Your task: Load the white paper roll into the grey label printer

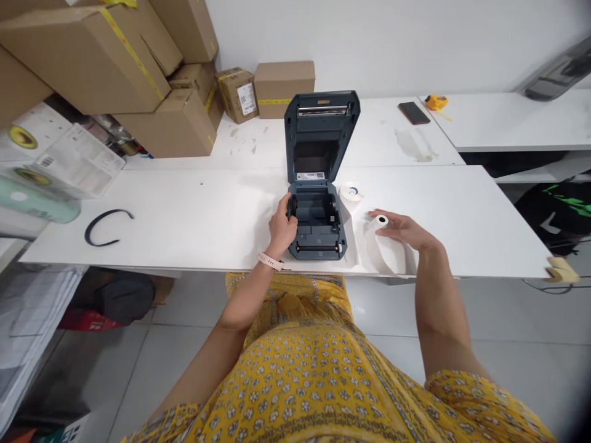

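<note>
In a yellow patterned top (305, 369), I'm at the front edge of the white tabletop (466, 227), pale wristband (271, 261) on my L wrist. A loose white paper strip (379, 253) trails toward that edge from a small white roll (375, 226) w/ a dark core, pinched btwn thumb & fingers of my R hand (404, 230). My L hand (281, 226) grips the L side of the dark label printer (316, 237), which sits in front of me, interior exposed, just L of the small roll. Off to the L lies a black curved band (88, 232). A 2nd roll (349, 195) rests beside the printer's R side; behind it the lid (318, 135) stands raised. Farther back, R: a phone (414, 112) nr a yellow tape measure (436, 102). Back L: cardboard boxes (170, 126), piled up nr the white wall (369, 43).
</note>
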Action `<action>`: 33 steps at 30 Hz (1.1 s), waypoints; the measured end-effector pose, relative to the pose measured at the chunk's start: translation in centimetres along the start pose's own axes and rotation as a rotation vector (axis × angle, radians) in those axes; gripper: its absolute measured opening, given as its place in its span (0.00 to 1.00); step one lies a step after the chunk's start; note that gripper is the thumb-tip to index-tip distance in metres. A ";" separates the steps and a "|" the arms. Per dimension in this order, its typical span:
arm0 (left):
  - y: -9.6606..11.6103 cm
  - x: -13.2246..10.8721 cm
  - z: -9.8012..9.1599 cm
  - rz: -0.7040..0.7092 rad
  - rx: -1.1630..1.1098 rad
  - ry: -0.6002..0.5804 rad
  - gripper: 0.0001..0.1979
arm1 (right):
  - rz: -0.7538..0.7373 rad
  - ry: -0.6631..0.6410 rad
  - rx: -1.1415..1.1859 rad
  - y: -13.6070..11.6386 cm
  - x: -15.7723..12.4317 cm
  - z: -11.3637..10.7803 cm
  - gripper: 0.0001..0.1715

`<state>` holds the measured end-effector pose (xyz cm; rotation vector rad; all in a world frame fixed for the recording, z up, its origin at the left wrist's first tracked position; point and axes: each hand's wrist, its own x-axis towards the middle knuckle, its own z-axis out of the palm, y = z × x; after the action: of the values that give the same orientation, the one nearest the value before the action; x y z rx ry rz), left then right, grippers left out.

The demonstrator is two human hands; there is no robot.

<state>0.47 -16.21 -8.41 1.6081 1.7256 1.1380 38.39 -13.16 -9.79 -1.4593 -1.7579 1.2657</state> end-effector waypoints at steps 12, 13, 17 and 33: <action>1.1 0.3 -0.8 -0.021 0.089 -0.057 0.38 | -0.255 -0.261 0.265 -10.5 -2.3 2.3 0.43; 1.3 0.2 -0.8 -0.031 0.089 -0.060 0.38 | -0.311 -0.335 0.184 -12.2 -1.7 2.8 0.43; 2.0 -0.1 -0.9 -0.054 0.073 -0.061 0.39 | -0.409 -0.436 -0.317 -17.2 2.9 5.8 0.33; 1.5 -0.4 -0.6 -0.013 0.035 -0.030 0.28 | -0.353 -0.275 -1.081 -16.2 9.4 12.0 0.18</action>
<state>0.87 -16.80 -6.95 1.6241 1.7440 1.0773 18.27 -7.81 -2.04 -1.3561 -2.9599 0.2783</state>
